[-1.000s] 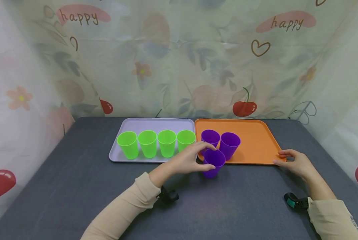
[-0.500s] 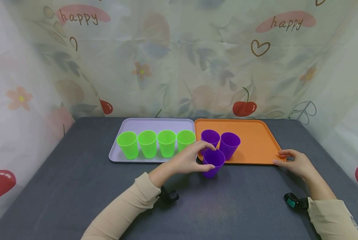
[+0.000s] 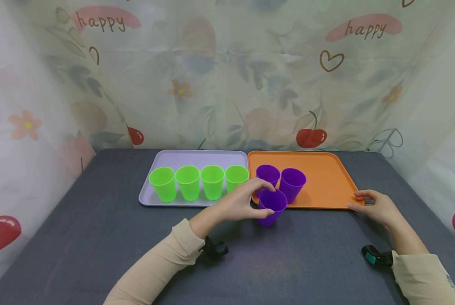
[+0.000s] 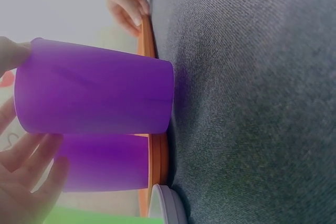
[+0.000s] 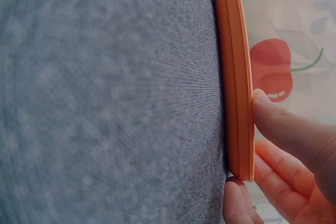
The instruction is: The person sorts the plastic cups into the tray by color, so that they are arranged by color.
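Note:
In the head view my left hand (image 3: 242,201) pinches a purple cup (image 3: 273,207) near its rim, thumb on the near side and fingers on the far side. This cup stands upright just in front of the orange tray (image 3: 326,178); whether its base touches the table I cannot tell. Two more purple cups, one at the back left (image 3: 267,173) and one to its right (image 3: 292,186), stand on that tray, close behind the held one. My right hand (image 3: 376,207) grips the tray's near right corner, its thumb (image 5: 283,124) on the rim in the right wrist view.
A lilac tray (image 3: 200,156) lies against the orange tray's left side. Several green cups (image 3: 187,184) stand upright in a row on it, the rightmost partly behind my left hand. A dark grey cloth (image 3: 288,262) covers the table, and a printed curtain (image 3: 227,97) hangs behind and beside it.

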The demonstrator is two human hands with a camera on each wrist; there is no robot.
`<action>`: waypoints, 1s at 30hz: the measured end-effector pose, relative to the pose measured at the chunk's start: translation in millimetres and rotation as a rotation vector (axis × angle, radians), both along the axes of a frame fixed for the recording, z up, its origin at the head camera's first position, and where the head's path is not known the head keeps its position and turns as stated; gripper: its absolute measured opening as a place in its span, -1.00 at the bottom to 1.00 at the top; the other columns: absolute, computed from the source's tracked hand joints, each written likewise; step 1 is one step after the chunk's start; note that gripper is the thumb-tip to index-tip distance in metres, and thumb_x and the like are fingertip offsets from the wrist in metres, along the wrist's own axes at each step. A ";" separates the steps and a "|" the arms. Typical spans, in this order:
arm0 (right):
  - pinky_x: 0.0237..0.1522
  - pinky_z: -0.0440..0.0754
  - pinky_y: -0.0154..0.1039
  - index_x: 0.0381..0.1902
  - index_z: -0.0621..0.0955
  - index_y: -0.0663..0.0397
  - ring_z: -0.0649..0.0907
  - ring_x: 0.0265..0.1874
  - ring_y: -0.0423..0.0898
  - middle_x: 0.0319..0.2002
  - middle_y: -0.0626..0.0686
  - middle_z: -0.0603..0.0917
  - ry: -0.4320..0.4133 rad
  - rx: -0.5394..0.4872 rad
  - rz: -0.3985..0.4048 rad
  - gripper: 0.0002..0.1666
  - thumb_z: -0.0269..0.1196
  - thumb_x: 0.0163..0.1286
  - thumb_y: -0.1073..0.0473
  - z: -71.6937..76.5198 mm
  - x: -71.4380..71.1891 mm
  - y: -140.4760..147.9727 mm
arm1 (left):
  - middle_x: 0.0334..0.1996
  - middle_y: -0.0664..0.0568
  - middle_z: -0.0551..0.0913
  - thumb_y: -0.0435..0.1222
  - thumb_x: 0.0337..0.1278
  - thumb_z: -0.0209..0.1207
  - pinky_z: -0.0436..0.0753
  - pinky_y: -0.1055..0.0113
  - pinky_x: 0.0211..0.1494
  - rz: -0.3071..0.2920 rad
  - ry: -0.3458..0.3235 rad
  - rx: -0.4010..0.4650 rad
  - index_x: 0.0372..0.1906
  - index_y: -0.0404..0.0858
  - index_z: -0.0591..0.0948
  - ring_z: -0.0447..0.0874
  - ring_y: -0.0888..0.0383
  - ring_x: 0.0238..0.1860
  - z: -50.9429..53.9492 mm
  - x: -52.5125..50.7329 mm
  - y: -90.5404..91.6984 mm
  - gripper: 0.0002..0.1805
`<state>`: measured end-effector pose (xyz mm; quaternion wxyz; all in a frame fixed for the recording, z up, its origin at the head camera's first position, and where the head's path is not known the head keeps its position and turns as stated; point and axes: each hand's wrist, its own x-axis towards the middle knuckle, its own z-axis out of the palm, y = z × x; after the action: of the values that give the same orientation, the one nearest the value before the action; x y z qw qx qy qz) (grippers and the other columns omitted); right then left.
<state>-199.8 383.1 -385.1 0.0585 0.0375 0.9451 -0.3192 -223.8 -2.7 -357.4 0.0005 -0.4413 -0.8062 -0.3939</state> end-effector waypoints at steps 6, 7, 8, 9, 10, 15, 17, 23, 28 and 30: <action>-0.01 0.40 0.19 0.20 0.33 0.43 0.32 0.10 0.36 0.15 0.48 0.39 0.005 -0.002 -0.002 -0.18 0.21 0.27 -0.15 0.3 1.4 0.0 | -0.10 0.07 0.57 -0.20 -0.10 0.37 0.58 0.33 -0.03 -0.010 0.001 0.014 -0.02 -0.19 0.51 0.44 0.25 -0.10 2.7 1.3 2.9 -0.53; -0.01 0.40 0.18 0.19 0.33 0.43 0.33 0.10 0.35 0.15 0.48 0.39 0.006 -0.002 -0.003 -0.18 0.21 0.26 -0.15 0.3 1.5 0.0 | -0.10 0.07 0.57 -0.20 -0.10 0.37 0.58 0.30 -0.01 -0.014 0.000 0.018 -0.02 -0.19 0.51 0.45 0.24 -0.09 3.1 1.5 3.6 -0.53; -0.02 0.41 0.17 0.19 0.33 0.43 0.34 0.09 0.35 0.14 0.48 0.39 0.008 -0.001 -0.005 -0.18 0.22 0.26 -0.15 0.2 1.6 -0.1 | -0.10 0.06 0.57 -0.21 -0.10 0.37 0.58 0.27 0.01 -0.018 -0.003 0.022 -0.02 -0.20 0.51 0.45 0.24 -0.08 3.6 1.7 4.2 -0.53; -0.02 0.41 0.17 0.19 0.34 0.43 0.34 0.09 0.35 0.14 0.48 0.40 0.008 0.001 -0.005 -0.18 0.22 0.26 -0.15 0.2 1.6 -0.2 | -0.10 0.06 0.57 -0.21 -0.10 0.37 0.59 0.24 0.02 -0.022 -0.006 0.025 -0.02 -0.20 0.51 0.45 0.23 -0.07 3.9 1.8 4.8 -0.53; -0.02 0.41 0.17 0.19 0.34 0.43 0.34 0.09 0.35 0.14 0.48 0.40 0.010 0.002 -0.005 -0.18 0.22 0.26 -0.14 0.1 1.5 -0.2 | -0.10 0.06 0.57 -0.21 -0.10 0.37 0.58 0.24 0.03 -0.023 -0.005 0.025 -0.02 -0.20 0.51 0.45 0.23 -0.07 4.2 1.9 5.6 -0.53; -0.01 0.39 0.19 0.19 0.33 0.43 0.32 0.11 0.36 0.14 0.49 0.39 0.010 -0.001 -0.002 -0.19 0.21 0.27 -0.14 -0.1 1.4 0.3 | -0.09 0.04 0.57 -0.21 -0.12 0.38 0.57 0.26 0.08 -0.028 0.003 0.030 -0.03 -0.22 0.52 0.47 0.21 -0.04 8.1 3.3 9.5 -0.53; 0.00 0.38 0.21 0.19 0.33 0.43 0.30 0.12 0.37 0.15 0.49 0.39 0.008 -0.004 -0.002 -0.18 0.21 0.27 -0.14 -0.1 1.3 0.5 | -0.09 0.03 0.57 -0.21 -0.12 0.38 0.56 0.25 0.10 -0.029 0.014 0.030 -0.03 -0.22 0.52 0.49 0.20 -0.02 9.8 4.1 11.4 -0.52; 0.01 0.36 0.23 0.19 0.33 0.44 0.29 0.13 0.38 0.14 0.49 0.39 0.006 -0.004 0.001 -0.18 0.21 0.27 -0.15 0.2 0.9 0.2 | -0.10 0.05 0.57 -0.20 -0.14 0.39 0.54 0.38 0.10 -0.034 0.039 0.032 -0.04 -0.21 0.52 0.50 0.22 -0.04 14.3 6.4 17.4 -0.52; 0.00 0.38 0.21 0.19 0.33 0.44 0.31 0.12 0.37 0.14 0.49 0.39 0.009 -0.003 0.005 -0.19 0.21 0.27 -0.14 0.4 1.0 -0.7 | -0.11 0.08 0.57 -0.20 -0.14 0.39 0.47 0.55 -0.04 -0.045 0.059 0.035 -0.04 -0.19 0.53 0.45 0.27 -0.11 15.9 7.2 22.9 -0.53; 0.00 0.39 0.20 0.19 0.33 0.44 0.32 0.11 0.37 0.14 0.49 0.39 0.007 -0.003 0.005 -0.19 0.21 0.27 -0.14 0.6 0.9 -1.0 | -0.12 0.08 0.58 -0.20 -0.14 0.39 0.45 0.57 -0.08 -0.050 0.069 0.039 -0.05 -0.19 0.53 0.44 0.28 -0.14 16.7 7.8 25.0 -0.53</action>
<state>-198.9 382.2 -384.5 0.0558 0.0340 0.9450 -0.3203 -216.0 22.2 -340.7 0.0272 -0.4746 -0.7867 -0.3939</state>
